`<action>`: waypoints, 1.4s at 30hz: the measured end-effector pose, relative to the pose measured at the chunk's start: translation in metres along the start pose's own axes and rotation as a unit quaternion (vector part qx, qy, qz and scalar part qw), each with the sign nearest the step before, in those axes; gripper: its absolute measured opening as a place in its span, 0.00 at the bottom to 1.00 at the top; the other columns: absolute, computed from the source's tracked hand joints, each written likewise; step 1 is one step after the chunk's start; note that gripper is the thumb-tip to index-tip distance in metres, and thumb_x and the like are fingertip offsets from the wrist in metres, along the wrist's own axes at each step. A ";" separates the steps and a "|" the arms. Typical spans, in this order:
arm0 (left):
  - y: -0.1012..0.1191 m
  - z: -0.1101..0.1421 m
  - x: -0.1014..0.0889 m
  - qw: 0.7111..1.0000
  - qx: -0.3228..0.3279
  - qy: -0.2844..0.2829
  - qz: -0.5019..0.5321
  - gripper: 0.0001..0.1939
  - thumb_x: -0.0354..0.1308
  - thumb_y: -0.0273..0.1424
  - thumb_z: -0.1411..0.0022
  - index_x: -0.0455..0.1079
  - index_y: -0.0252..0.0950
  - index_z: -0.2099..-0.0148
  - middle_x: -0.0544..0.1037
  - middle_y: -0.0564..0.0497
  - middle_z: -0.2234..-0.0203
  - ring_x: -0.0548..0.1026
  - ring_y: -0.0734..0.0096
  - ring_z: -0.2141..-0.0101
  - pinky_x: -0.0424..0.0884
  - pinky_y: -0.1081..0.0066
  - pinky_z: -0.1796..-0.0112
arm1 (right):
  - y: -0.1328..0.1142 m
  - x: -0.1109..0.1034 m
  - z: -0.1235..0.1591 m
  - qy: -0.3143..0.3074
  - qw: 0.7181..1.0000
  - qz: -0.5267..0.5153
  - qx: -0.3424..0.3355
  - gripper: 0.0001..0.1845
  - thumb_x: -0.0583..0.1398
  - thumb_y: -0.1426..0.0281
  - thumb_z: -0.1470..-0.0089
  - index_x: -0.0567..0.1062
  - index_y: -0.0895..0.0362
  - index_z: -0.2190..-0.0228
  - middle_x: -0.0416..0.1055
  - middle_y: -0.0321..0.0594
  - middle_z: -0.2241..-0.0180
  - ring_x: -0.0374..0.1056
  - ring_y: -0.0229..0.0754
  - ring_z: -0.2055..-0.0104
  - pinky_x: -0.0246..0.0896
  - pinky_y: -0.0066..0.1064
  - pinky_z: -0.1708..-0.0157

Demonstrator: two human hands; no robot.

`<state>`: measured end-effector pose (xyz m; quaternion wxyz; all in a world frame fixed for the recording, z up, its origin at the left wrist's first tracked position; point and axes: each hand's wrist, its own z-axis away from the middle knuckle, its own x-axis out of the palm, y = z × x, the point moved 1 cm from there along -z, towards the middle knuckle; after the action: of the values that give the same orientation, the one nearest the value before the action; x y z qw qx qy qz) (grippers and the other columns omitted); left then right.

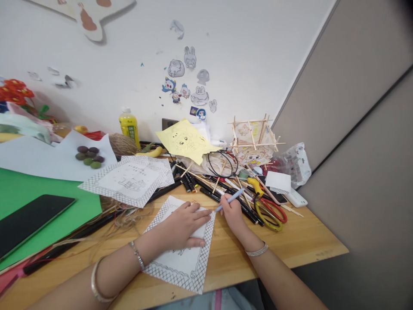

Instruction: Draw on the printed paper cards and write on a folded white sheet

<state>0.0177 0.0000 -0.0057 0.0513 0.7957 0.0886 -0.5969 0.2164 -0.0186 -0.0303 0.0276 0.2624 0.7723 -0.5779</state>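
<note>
Across a white sheet with a cross-hatched drawn border, my left hand lies flat with its fingers stretched out, covering much of the drawing. My right hand grips a light blue pen, its tip at the sheet's upper right corner. Two bracelets circle my left arm, and one is on my right wrist. Behind my left hand lies another bordered drawing showing a small building, partly on top of a similar sheet.
Black markers and thin sticks crowd the desk behind my hands. Scissors lie to the right, below a stick frame. A yellow drawing leans at the back near a bottle. Left are green paper and a black tablet-like slab.
</note>
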 end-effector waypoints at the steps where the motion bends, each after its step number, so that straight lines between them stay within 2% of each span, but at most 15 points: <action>1: 0.000 0.000 0.000 1.000 0.002 0.001 0.003 0.33 0.44 0.55 0.36 0.60 0.35 0.41 0.68 0.42 0.44 0.65 0.52 0.52 0.58 0.57 0.52 | 0.000 0.000 0.000 -0.002 1.000 0.001 -0.003 0.17 0.50 0.62 0.44 0.58 0.52 0.82 0.55 0.27 0.87 0.55 0.36 0.83 0.50 0.27 0.80; 9: 0.000 -0.002 -0.002 1.000 0.010 -0.003 0.025 0.34 0.42 0.56 0.36 0.61 0.34 0.42 0.69 0.42 0.45 0.65 0.53 0.56 0.58 0.56 0.53 | -0.002 0.000 -0.001 -0.013 1.000 0.013 -0.011 0.17 0.51 0.63 0.44 0.60 0.52 0.82 0.57 0.28 0.87 0.56 0.36 0.83 0.50 0.27 0.80; 20: 0.000 -0.003 -0.003 1.000 0.011 -0.004 0.022 0.34 0.40 0.57 0.36 0.61 0.34 0.43 0.68 0.42 0.45 0.65 0.53 0.56 0.59 0.57 0.55 | -0.004 0.000 0.001 -0.008 1.000 0.013 -0.017 0.16 0.50 0.63 0.44 0.57 0.52 0.82 0.54 0.27 0.87 0.55 0.36 0.83 0.49 0.27 0.80; 26: 0.001 -0.002 -0.002 0.999 0.014 0.012 0.026 0.34 0.41 0.56 0.36 0.62 0.34 0.43 0.69 0.41 0.46 0.65 0.53 0.55 0.60 0.57 0.54 | -0.001 0.000 0.000 0.007 1.000 0.012 -0.016 0.17 0.51 0.63 0.46 0.54 0.51 0.83 0.52 0.26 0.87 0.53 0.36 0.83 0.47 0.28 0.80; 30: 0.000 0.000 -0.002 1.000 0.003 0.007 0.030 0.35 0.41 0.56 0.36 0.59 0.35 0.40 0.67 0.39 0.44 0.65 0.51 0.52 0.61 0.56 0.52 | -0.003 -0.001 0.002 0.016 1.000 0.002 -0.014 0.18 0.50 0.62 0.43 0.57 0.52 0.82 0.54 0.27 0.87 0.55 0.35 0.83 0.49 0.27 0.81; 33: -0.004 0.005 -0.005 0.999 -0.023 -0.004 0.040 0.32 0.44 0.53 0.34 0.57 0.35 0.38 0.65 0.39 0.42 0.65 0.50 0.48 0.60 0.56 0.49 | -0.007 -0.004 0.004 0.023 1.000 -0.006 -0.019 0.19 0.49 0.60 0.41 0.59 0.53 0.81 0.57 0.28 0.86 0.56 0.36 0.83 0.52 0.27 0.81; 37: -0.006 0.009 -0.010 0.997 -0.048 -0.032 0.043 0.26 0.51 0.45 0.35 0.62 0.35 0.42 0.66 0.38 0.43 0.66 0.50 0.46 0.61 0.56 0.48 | -0.010 -0.006 0.006 0.024 0.999 -0.007 -0.029 0.19 0.49 0.60 0.41 0.60 0.52 0.81 0.58 0.29 0.86 0.57 0.36 0.82 0.53 0.28 0.80; 42: -0.002 0.006 -0.009 0.998 -0.058 -0.026 0.009 0.24 0.53 0.45 0.37 0.65 0.36 0.45 0.70 0.39 0.47 0.67 0.51 0.48 0.62 0.57 0.50 | -0.009 -0.003 0.010 0.004 0.999 0.008 -0.039 0.18 0.50 0.63 0.42 0.58 0.52 0.82 0.57 0.29 0.86 0.56 0.36 0.82 0.51 0.28 0.80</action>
<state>0.0092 -0.0001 0.0013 0.1049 0.7764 0.1148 -0.6107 0.2120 -0.0302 -0.0242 0.0395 0.2701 0.7923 -0.5457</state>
